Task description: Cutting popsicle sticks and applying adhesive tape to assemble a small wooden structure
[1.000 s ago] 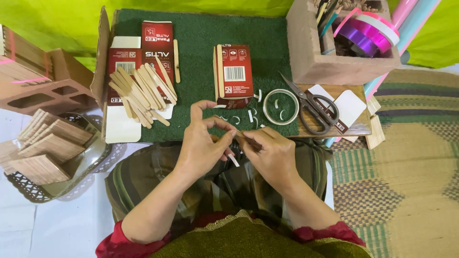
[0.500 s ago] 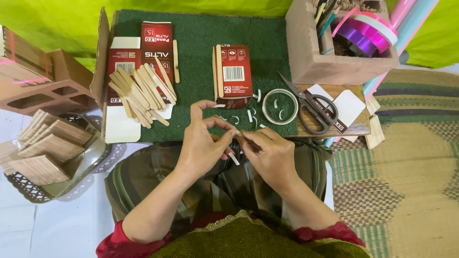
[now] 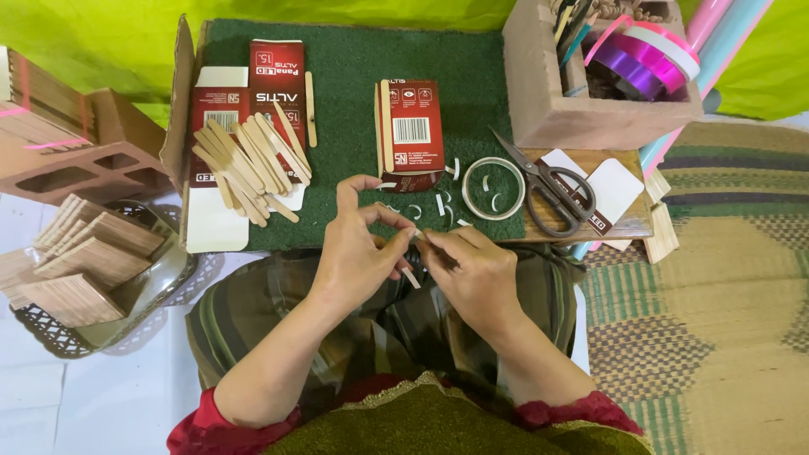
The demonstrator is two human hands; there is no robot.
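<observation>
Head view. The left hand (image 3: 358, 253) and right hand (image 3: 472, 274) met over the lap at the near edge of the green mat (image 3: 354, 109), each grip pinched together on one small wooden stick (image 3: 411, 276) held between them. Just beyond lay short white tape strips (image 3: 440, 205), a tape ring (image 3: 493, 187) and one pair of scissors (image 3: 552, 184). Two red cartons (image 3: 411, 133) lay on the mat, the left one flattened under a loose pile of craft sticks (image 3: 249, 164). A basket (image 3: 126, 295) of stick panels sat far left.
</observation>
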